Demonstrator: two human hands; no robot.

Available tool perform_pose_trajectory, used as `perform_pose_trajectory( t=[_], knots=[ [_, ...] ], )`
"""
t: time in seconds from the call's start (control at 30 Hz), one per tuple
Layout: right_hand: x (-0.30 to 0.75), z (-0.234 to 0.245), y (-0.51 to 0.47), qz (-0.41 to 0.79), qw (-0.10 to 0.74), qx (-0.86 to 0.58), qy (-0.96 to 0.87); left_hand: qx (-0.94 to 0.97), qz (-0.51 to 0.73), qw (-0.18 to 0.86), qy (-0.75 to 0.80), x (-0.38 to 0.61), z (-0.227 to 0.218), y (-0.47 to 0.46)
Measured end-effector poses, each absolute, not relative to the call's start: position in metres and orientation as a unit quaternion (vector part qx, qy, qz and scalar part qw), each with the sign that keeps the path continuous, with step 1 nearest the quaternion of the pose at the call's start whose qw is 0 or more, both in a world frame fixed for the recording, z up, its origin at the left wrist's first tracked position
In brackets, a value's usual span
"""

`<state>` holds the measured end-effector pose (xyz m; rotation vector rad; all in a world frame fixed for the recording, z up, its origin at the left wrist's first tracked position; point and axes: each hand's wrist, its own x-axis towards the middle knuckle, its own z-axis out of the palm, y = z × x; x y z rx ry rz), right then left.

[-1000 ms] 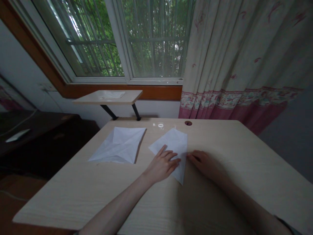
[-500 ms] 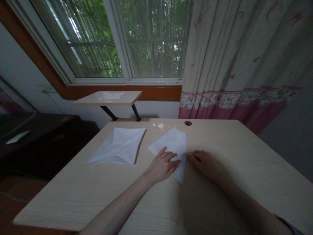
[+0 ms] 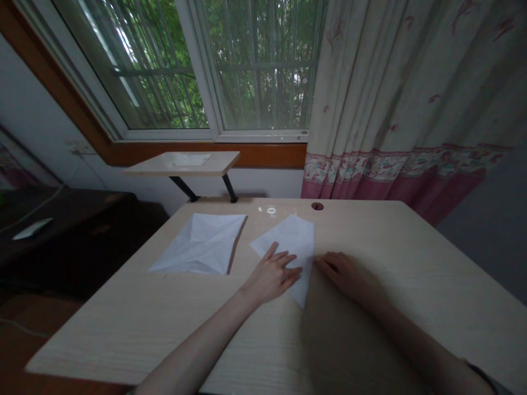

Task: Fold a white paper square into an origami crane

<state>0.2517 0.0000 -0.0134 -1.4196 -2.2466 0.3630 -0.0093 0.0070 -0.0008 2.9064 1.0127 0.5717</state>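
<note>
A folded white paper [image 3: 293, 241] lies near the middle of the pale wooden table [image 3: 411, 285]. My left hand [image 3: 274, 274] rests flat on its near part, fingers stretched out and pressing it down. My right hand [image 3: 343, 272] lies on the table just right of the paper's straight right edge, fingertips touching that edge, fingers loosely extended. A second white sheet [image 3: 201, 244], creased with fold lines, lies flat to the left, apart from both hands.
A round cable hole [image 3: 317, 206] sits at the table's far edge. Behind stands a small shelf on black brackets [image 3: 185, 163] under a window. A patterned curtain [image 3: 403, 99] hangs at right. A dark cabinet [image 3: 61, 230] stands left of the table.
Both hands stay nearly still on the folded paper. My left hand has shifted very slightly, and the view wobbles a little.
</note>
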Motion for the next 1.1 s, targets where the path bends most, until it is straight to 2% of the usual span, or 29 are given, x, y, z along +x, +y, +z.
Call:
perform_pose_trajectory(
  t=[0.13, 0.4, 0.7, 0.77, 0.93, 1.1],
  knots=[
    [0.25, -0.011, -0.003, 0.105, 0.24, -0.506, -0.822, 0.925, 0.205, -0.003, 0.32, -0.016, 0.002, 0.013],
    [0.249, -0.013, -0.003, 0.058, 0.273, -0.486, -0.828, 0.91, 0.263, -0.087, 0.309, -0.018, 0.005, 0.014],
    [0.251, -0.014, 0.0, -0.018, 0.419, -0.392, -0.819, 0.915, 0.295, -0.047, 0.272, -0.007, -0.002, 0.008],
    [0.25, -0.012, 0.0, -0.029, 0.412, -0.372, -0.831, 0.918, 0.291, -0.031, 0.267, -0.005, -0.001, 0.007],
    [0.247, -0.013, -0.003, -0.04, 0.331, -0.342, -0.879, 0.924, 0.273, 0.022, 0.268, -0.005, 0.0, 0.006],
    [0.246, -0.016, -0.004, -0.004, 0.303, -0.37, -0.878, 0.917, 0.274, 0.063, 0.283, -0.009, -0.003, 0.009]
  ],
)
